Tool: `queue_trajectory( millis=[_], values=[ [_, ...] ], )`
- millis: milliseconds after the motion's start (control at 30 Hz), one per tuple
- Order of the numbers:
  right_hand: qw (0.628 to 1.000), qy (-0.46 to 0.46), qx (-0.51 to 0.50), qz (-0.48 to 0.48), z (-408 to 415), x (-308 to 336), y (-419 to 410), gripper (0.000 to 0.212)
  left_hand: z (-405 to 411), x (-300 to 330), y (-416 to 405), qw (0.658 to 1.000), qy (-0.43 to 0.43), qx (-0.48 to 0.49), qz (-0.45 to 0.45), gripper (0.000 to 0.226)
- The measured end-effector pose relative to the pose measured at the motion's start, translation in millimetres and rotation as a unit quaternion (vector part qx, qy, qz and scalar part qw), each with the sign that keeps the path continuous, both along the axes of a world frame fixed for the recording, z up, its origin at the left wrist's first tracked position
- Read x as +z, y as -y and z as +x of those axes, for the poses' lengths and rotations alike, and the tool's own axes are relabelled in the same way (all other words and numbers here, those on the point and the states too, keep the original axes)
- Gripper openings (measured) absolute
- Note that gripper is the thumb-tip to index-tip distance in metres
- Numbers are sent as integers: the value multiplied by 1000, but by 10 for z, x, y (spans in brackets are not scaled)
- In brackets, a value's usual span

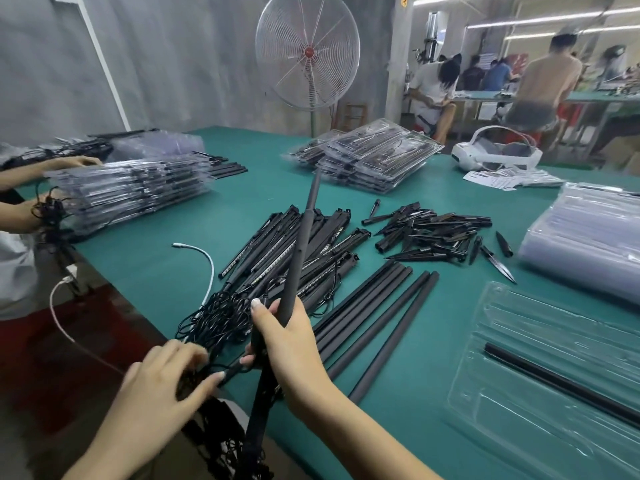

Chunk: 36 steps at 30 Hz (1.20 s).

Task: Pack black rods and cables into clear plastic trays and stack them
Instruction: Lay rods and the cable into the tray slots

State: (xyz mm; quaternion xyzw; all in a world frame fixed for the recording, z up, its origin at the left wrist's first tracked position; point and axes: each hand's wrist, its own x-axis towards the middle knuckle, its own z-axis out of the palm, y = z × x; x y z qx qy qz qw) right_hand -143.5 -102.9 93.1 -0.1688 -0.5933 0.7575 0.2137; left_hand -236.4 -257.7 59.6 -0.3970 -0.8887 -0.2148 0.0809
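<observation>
My right hand (289, 344) grips a long black rod (300, 247) that points up and away over the table. My left hand (166, 379) pinches a strand of the tangled black cables (221, 317) at the table's near edge. More black rods (377, 306) lie flat to the right of my hands. A heap of black light bars (298, 244) lies behind them. An open clear plastic tray (540, 386) at the right holds one black rod (561, 382).
Black ground spikes (433, 233) are heaped at centre right. Filled tray stacks stand at the left (131, 188) and far centre (367, 161); empty trays (585, 237) are piled at the right. Another person's hands (65, 164) work at the left. A fan (307, 51) stands behind the green table (408, 393).
</observation>
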Motion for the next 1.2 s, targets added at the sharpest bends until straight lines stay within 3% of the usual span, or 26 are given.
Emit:
queue_trajectory(
  millis=[167, 300, 433, 567, 767, 867, 1067, 1200],
  values=[
    [1000, -2, 25, -11, 57, -2, 34, 24, -20, -54, -185, 999, 44, 4, 30, 20],
    [999, 8, 33, -22, 74, -34, 19, 24, -80, -37, -174, 979, 173, 6, 103, 20],
    [999, 14, 29, -24, 63, -52, 22, 24, -159, -71, -104, 997, 79, 2, 17, 28],
    [999, 26, 24, 11, 60, -48, 32, 24, -223, -26, -85, 999, 44, 3, -14, 26],
    [992, 61, -69, 91, 83, -31, -211, 19, -500, 80, -11, 982, 172, 36, 69, 14],
    [991, 70, -94, 68, 70, 27, -366, 20, -732, 129, -30, 982, 166, 67, 65, 18],
    [993, 72, -3, 90, 55, -3, -120, 21, -797, 79, -37, 986, 134, 61, 80, 23],
    [997, 62, 51, -2, 30, -46, 78, 19, -654, -126, 113, 980, 176, 35, 83, 16]
  ],
)
